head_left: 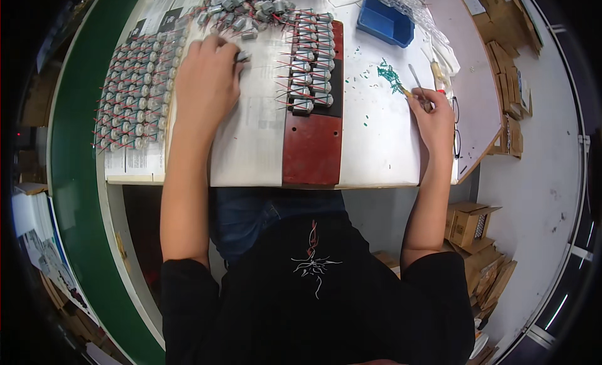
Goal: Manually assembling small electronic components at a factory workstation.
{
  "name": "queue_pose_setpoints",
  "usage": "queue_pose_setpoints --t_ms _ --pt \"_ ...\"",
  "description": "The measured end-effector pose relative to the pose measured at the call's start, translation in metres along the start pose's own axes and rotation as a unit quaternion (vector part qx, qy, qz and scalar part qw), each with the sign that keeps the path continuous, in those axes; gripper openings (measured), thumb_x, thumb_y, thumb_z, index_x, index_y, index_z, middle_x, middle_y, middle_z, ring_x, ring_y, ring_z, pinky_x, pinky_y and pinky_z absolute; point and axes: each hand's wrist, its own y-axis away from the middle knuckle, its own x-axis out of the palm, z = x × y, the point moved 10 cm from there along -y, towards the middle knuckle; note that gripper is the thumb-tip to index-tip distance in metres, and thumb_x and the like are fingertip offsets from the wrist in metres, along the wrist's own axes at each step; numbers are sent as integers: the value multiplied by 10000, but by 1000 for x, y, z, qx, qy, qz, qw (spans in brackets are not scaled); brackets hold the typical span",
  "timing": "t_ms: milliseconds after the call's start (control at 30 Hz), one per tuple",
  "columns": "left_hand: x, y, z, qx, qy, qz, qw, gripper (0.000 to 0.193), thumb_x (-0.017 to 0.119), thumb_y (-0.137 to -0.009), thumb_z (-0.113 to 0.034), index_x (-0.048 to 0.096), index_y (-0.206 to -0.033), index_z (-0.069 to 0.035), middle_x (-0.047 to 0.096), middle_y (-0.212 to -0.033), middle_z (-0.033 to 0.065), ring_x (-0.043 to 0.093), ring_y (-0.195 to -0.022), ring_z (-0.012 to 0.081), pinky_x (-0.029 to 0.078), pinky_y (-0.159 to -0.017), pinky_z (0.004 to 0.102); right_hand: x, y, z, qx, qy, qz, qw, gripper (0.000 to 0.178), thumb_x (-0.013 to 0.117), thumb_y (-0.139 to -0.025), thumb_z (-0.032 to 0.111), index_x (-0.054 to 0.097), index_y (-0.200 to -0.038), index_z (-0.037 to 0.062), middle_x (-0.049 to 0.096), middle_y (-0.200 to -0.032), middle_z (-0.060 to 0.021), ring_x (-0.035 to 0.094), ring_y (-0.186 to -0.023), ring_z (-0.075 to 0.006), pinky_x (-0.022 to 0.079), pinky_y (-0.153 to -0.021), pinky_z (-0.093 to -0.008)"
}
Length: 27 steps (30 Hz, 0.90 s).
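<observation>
Our hands are well apart. Our left hand [210, 76] curls with its fingertips on a small silver metal cylinder [243, 56]; our right hand [434, 108] pinches a slim tool, its kind unclear, beside loose green tubelets [389, 73]. Between our hands, smooth silver cylindrical motors with thin wires [321, 76] stand in rows on a flat, glossy red-brown board [313, 148]. More wired motors [135, 89] line up left of our left hand; a jumbled metal heap [244, 10] lies beyond it. A blue plastic tray [384, 31] sits beyond our right hand. Bare white desk [376, 152] flanks the board, down to the straight front edge nearest us.
</observation>
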Motion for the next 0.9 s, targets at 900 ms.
queue_pose_setpoints --t_ms 900 --pt "-9 81 -75 0 421 34 906 286 771 -829 -116 718 -1109 -88 658 -1013 98 614 -949 298 511 -829 390 16 35 45 43 -220 69 972 186 666 -992 140 641 -1107 -4 637 -884 -4 500 -661 -46 391 -575 -201"
